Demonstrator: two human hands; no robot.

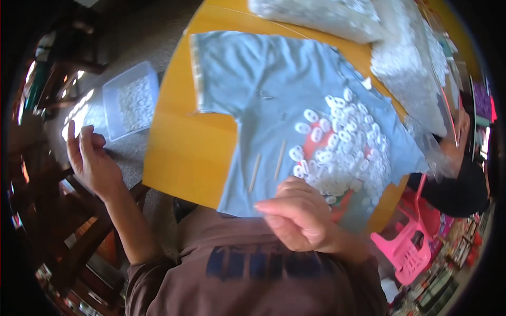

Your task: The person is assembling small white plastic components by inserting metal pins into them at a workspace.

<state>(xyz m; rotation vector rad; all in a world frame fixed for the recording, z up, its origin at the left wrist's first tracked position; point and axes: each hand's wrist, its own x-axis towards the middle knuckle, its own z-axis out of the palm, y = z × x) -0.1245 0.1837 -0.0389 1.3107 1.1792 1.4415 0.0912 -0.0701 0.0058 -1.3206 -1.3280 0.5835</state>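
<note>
My left hand (93,160) is raised off the left side of the table, with some fingers stretched up and apart and nothing seen in it. My right hand (296,213) hovers at the near edge of a light blue T-shirt (263,124), its fingers curled together; whether they hold anything small I cannot make out. On the shirt, just beyond that hand, lies a heap of small white oval plastic pieces (345,136) with holes. Two thin pale sticks lie side by side, the left stick (254,173) and the right stick (280,159). Two small dark bits rest farther up the cloth.
The shirt lies spread on a yellow table (184,152). Lower left of it stands a clear plastic bin (132,100) with white pieces inside. Clear bags (403,68) of white pieces lie along the far right. Another person's arm (456,147) and a pink plastic chair (414,253) are at the right.
</note>
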